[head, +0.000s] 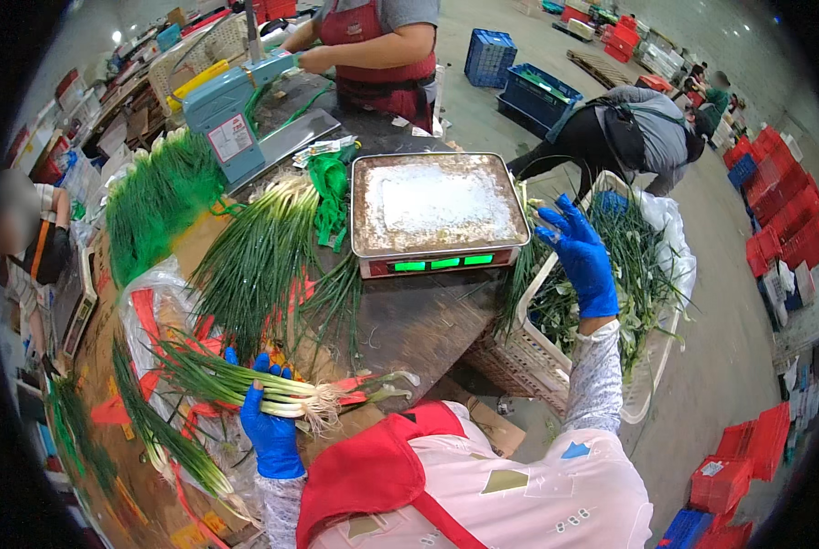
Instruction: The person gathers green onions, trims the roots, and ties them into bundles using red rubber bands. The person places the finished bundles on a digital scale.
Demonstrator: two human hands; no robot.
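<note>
My left hand [272, 436], in a blue glove, grips a bunch of green onions [234, 381] near the white ends, roots to the right. My right hand [583, 257], also blue-gloved, is raised with its fingers apart beside the scale's right end, above a white plastic crate [543, 367] of loose green onion leaves [619, 274]. I see nothing held in it. Between and beyond my hands stands a digital weighing scale [440, 202] with a stained, bare pan and lit green displays. A large pile of green onions [258, 257] lies to its left.
A blue-grey taping machine [227, 123] and netted green onions [166, 199] stand at the far left. Loose green onions [193, 446] and red ribbon [152, 384] lie at near left. Across the table is a person in a red apron [382, 62]; another person [622, 130] bends beyond the crate.
</note>
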